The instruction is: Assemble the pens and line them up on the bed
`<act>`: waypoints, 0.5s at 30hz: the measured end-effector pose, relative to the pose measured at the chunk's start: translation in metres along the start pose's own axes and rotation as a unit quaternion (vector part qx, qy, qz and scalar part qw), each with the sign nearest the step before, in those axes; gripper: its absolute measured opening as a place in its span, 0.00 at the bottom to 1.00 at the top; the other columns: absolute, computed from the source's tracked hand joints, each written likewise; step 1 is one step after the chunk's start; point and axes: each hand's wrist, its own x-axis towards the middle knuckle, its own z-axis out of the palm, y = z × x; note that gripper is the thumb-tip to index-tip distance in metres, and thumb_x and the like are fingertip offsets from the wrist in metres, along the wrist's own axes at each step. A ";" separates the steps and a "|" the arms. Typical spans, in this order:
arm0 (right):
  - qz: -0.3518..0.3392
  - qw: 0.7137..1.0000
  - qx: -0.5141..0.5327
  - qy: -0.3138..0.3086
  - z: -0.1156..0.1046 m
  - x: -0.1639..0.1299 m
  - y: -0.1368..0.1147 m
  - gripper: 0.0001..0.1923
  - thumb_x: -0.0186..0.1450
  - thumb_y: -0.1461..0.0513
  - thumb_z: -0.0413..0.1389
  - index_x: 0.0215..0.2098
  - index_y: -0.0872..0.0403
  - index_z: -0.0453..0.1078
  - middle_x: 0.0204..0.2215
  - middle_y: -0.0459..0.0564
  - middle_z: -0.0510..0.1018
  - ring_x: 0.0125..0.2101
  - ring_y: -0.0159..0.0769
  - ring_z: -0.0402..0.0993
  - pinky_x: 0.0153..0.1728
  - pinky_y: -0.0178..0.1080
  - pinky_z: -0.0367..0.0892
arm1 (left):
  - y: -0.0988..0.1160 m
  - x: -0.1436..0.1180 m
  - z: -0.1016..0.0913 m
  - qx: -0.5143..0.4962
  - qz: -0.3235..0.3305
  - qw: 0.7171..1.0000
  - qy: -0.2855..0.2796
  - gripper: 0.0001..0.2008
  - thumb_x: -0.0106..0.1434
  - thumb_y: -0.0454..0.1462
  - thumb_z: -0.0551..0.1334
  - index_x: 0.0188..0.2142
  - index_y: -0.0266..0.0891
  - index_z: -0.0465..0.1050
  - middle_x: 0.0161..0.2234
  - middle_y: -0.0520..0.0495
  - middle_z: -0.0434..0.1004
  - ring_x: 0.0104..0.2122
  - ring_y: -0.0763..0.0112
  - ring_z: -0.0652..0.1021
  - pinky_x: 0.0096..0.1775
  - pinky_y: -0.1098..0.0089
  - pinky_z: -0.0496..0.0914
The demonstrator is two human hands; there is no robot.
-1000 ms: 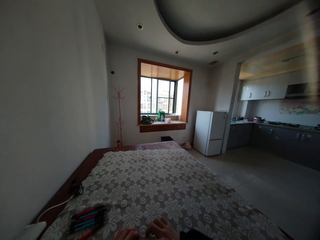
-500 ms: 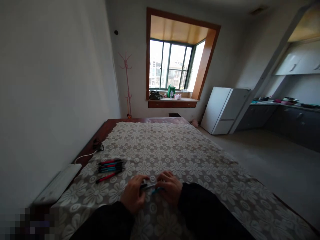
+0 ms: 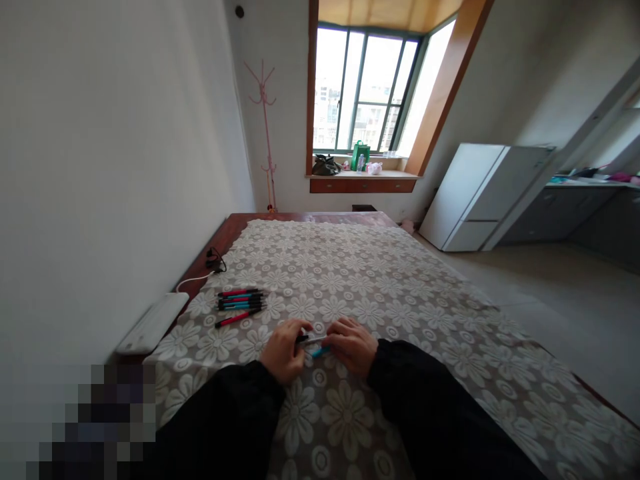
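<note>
Dim room, window point(image 3: 367, 93) glare, warped edges

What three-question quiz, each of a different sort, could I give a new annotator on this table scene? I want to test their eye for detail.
1. True or false: both hands hold one pen between them.
2. Which lies nearest the wall? A) the loose pens B) the flat white box C) the hands
3. Fill in: the table is covered by a ____-patterned lace cloth.

Key
1. True: the left hand and right hand both grip the slim black-and-blue pen.
2. B: the flat white plastic box sits at the wall edge, beyond the row of red and blue pens.
3. Flower: see the white lace tablecloth.
</note>
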 end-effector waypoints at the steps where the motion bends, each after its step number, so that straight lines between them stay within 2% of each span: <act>1: 0.000 1.000 0.002 0.004 0.002 0.000 0.001 0.12 0.69 0.66 0.50 0.47 0.49 0.71 0.40 0.50 0.75 0.42 0.42 0.68 0.44 0.43 0.63 | 0.000 0.000 0.000 -0.004 0.000 1.000 0.002 0.27 0.46 0.22 0.55 0.45 0.39 0.69 0.40 0.47 0.75 0.42 0.63 0.75 0.47 0.62 0.68; 3: 0.002 1.000 0.009 0.016 0.005 0.000 0.003 0.10 0.70 0.64 0.51 0.48 0.50 0.70 0.41 0.51 0.75 0.41 0.42 0.68 0.44 0.43 0.64 | -0.001 0.001 0.001 -0.015 0.001 1.000 0.006 0.27 0.45 0.21 0.55 0.45 0.39 0.69 0.40 0.47 0.75 0.42 0.63 0.75 0.47 0.63 0.69; 7: 0.008 0.999 0.024 0.048 0.005 0.001 0.002 0.06 0.67 0.63 0.53 0.42 0.51 0.69 0.38 0.52 0.75 0.39 0.43 0.68 0.42 0.44 0.66 | -0.004 0.001 0.002 -0.042 0.001 0.999 0.007 0.29 0.43 0.21 0.55 0.45 0.40 0.69 0.40 0.47 0.75 0.42 0.62 0.76 0.47 0.63 0.69; 11: 0.001 0.997 0.035 0.065 0.003 0.000 -0.001 0.10 0.64 0.66 0.51 0.42 0.51 0.69 0.38 0.53 0.75 0.39 0.44 0.69 0.41 0.46 0.67 | -0.006 0.001 0.003 -0.092 -0.006 0.996 0.005 0.32 0.41 0.20 0.53 0.46 0.40 0.70 0.41 0.47 0.77 0.43 0.62 0.77 0.47 0.63 0.70; 15: 0.011 0.983 0.123 0.134 -0.011 0.006 -0.009 0.08 0.69 0.65 0.50 0.42 0.51 0.71 0.37 0.53 0.76 0.40 0.44 0.71 0.42 0.47 0.68 | -0.006 0.001 0.003 -0.174 -0.034 0.984 0.023 0.32 0.41 0.21 0.51 0.45 0.41 0.72 0.43 0.48 0.79 0.45 0.64 0.78 0.49 0.64 0.69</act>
